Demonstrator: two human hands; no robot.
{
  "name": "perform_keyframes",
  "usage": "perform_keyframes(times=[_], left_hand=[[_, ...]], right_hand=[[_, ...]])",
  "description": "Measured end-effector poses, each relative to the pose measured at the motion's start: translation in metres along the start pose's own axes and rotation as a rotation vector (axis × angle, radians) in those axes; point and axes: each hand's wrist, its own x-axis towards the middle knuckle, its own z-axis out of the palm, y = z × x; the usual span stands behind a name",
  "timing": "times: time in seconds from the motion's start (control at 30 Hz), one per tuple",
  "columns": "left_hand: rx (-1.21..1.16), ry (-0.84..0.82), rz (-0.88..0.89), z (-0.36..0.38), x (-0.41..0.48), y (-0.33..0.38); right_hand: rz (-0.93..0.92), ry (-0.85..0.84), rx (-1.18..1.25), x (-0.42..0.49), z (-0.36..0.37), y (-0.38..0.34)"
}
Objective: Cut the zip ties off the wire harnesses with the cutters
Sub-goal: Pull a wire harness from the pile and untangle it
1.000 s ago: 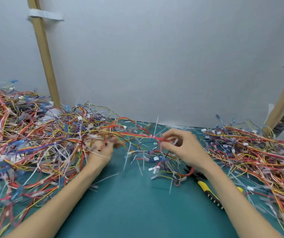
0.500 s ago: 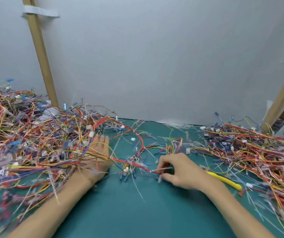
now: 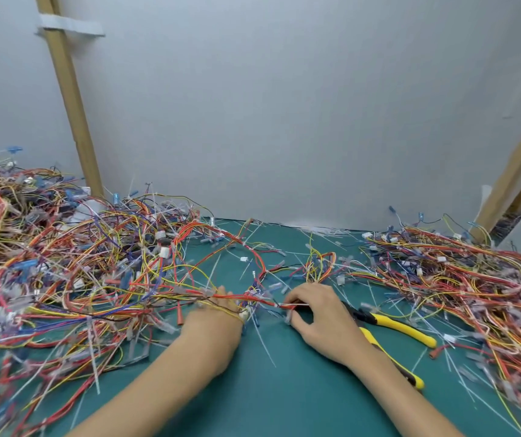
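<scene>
Nearest me, on the mat (image 3: pixel 284 398), both forearms reach in. Right hand (image 3: pixel 319 313) has thumb and fingertips closed in a pinch on a red harness (image 3: pixel 262 299), which runs left to right between the two hands, low over the mat. Left hand (image 3: pixel 218 305) lies at its other end under crossing wires; whether it grips or only rests there I cannot tell. Cutters (image 3: pixel 391 323) lie unheld just right of the right hand, head toward that hand, yellow handles splayed away to the right, one partly under the forearm. So I judge the right hand is the one to fetch them, a short sideways reach, with the left minding the harness. Which tie comes next is too small to see. Farther out, left pile (image 3: pixel 63 263) and right pile (image 3: pixel 473 272) sit tangled before the wall (image 3: pixel 284 121).
</scene>
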Motion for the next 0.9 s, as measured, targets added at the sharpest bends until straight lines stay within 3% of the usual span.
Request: perform_keyframes(times=[0.17, 0.3, 0.4, 0.53, 0.77, 0.9], left_hand=[[-0.130, -0.106, 0.300, -0.044, -0.049, -0.010], [-0.480, -0.071, 0.452, -0.090, -0.064, -0.048], [-0.574, -0.031, 0.409, -0.097, -0.045, -0.068], [-0.412, -0.104, 0.253, -0.082, -0.009, -0.067], [-0.264, -0.024, 0.139, -0.063, 0.019, -0.071], [-0.354, 0.034, 0.196, -0.063, 0.019, -0.085]], right_hand=[[0.034, 0.054, -0.048, -0.002, 0.000, 0.004], [0.045, 0.156, -0.032, -0.002, -0.002, 0.006], [0.072, 0.326, 0.017, -0.002, -0.004, 0.004], [0.064, 0.533, 0.048, -0.002, -0.006, 0.006], [-0.096, 0.552, -0.106, -0.003, -0.002, 0.003], [-0.077, 0.521, -0.122, -0.004, 0.001, -0.003]])
